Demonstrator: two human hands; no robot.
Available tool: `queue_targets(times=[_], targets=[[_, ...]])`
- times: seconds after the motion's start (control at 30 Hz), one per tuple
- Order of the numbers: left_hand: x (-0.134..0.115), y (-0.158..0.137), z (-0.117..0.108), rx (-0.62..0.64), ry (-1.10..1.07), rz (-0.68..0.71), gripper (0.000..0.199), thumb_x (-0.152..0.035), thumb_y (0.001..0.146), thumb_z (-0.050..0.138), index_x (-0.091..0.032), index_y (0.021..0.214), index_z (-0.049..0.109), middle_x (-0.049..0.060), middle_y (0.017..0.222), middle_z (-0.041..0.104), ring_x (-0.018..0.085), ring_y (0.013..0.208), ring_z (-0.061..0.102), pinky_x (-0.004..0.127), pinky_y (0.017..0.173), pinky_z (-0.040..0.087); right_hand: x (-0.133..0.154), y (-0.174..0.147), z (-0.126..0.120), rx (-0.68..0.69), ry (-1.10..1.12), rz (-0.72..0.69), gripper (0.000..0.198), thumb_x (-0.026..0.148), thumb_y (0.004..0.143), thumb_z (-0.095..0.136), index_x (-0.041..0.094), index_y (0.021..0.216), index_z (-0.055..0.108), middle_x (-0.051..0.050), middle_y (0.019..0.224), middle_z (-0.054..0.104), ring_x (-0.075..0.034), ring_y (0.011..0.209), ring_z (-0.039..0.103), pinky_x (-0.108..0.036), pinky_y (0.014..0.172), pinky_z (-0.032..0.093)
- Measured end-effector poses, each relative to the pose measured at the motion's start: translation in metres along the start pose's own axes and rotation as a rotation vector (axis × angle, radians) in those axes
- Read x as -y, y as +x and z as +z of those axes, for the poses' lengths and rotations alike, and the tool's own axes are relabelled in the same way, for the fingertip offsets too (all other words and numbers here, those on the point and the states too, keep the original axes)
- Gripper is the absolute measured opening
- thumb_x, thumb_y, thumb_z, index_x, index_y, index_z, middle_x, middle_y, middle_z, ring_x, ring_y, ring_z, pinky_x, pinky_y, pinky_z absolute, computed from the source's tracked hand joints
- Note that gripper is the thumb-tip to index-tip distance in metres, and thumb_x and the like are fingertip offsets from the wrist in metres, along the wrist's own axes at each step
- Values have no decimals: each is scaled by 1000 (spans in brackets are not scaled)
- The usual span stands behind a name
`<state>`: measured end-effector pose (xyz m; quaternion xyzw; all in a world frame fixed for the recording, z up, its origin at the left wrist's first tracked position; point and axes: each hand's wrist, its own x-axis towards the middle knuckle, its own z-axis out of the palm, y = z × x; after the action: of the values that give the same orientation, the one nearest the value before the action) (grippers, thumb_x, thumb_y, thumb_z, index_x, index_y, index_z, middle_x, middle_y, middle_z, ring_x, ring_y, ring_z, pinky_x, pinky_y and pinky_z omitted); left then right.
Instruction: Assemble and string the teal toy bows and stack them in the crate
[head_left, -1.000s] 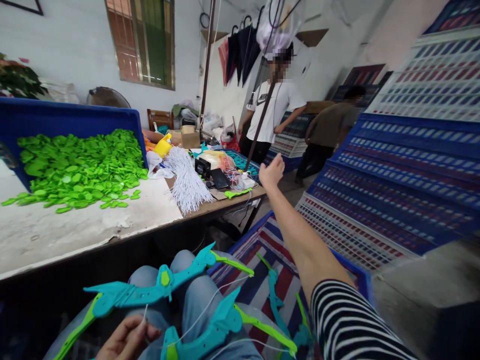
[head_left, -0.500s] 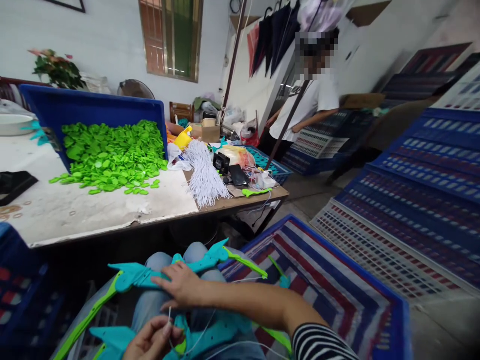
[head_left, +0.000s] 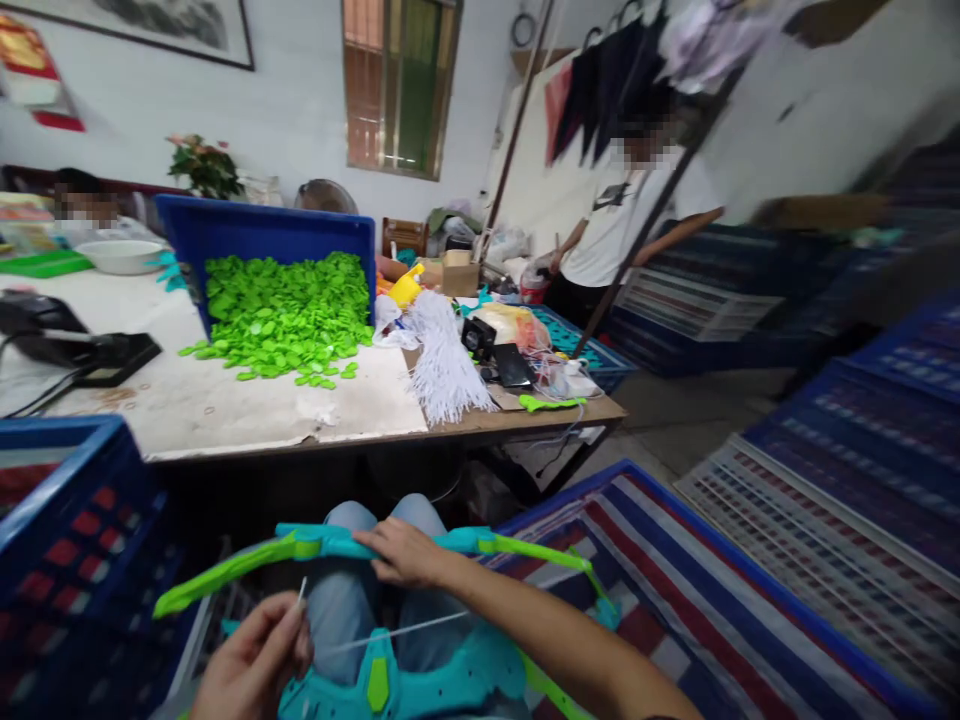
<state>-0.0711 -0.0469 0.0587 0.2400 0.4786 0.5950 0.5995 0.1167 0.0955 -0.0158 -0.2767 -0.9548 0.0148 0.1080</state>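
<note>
Across my knees lies a toy bow (head_left: 330,542) with a teal middle and lime-green limbs. My right hand (head_left: 409,553) rests on its teal middle with the fingers closed over it. Lower and to the left, my left hand (head_left: 262,650) pinches the end of a white string (head_left: 303,588) between thumb and fingers. Nearer to me, a second teal-and-green toy bow (head_left: 435,685) lies on my lap, partly hidden by my right forearm. Another stretch of white string (head_left: 405,631) runs above it.
A blue bin (head_left: 262,222) tipped on its side spills green plastic pieces (head_left: 292,320) onto the table (head_left: 247,420). Beside it lies a bundle of white strings (head_left: 446,360). A crate lined with striped cloth (head_left: 675,580) stands at right. Blue crates (head_left: 75,560) stand left. Two people are beyond the table.
The view has swung left. The far bow has turned more level, with its teal middle still under my right hand. My left hand, pinching the string, has moved left of the near bow.
</note>
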Motion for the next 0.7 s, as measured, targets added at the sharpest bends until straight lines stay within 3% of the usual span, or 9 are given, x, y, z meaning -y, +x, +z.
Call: queue_targets(times=[0.17, 0.33, 0.47, 0.7], targets=[[-29, 14, 7, -187, -38, 265, 48, -52, 55, 80, -13, 74, 62, -5, 49, 44, 7, 45, 36, 20, 44, 29, -21, 2, -15, -3, 489, 110, 45, 40, 83, 60, 24, 125, 60, -6, 104, 70, -21, 92, 65, -32, 83, 50], [-43, 36, -25, -503, 47, 397, 46, -53, 56, 75, -12, 71, 62, -3, 51, 49, 6, 44, 35, 20, 42, 23, -47, 17, -21, 143, 774, 249, 46, 44, 78, 63, 25, 120, 64, -3, 112, 69, -25, 98, 66, -37, 88, 51], [-49, 55, -38, -511, 225, 458, 39, -50, 64, 69, -12, 73, 66, -2, 53, 52, 9, 48, 41, 21, 47, 28, -51, 18, -21, 156, 828, 262, 45, 40, 77, 64, 23, 118, 65, -3, 114, 68, -27, 100, 66, -38, 90, 52], [-60, 73, -30, -490, 406, 553, 29, -41, 72, 62, -13, 73, 68, -1, 55, 55, 11, 54, 46, 22, 53, 34, -50, 18, -20, 164, 843, 265, 47, 42, 77, 64, 22, 119, 65, -5, 118, 67, -28, 107, 63, -41, 95, 48]])
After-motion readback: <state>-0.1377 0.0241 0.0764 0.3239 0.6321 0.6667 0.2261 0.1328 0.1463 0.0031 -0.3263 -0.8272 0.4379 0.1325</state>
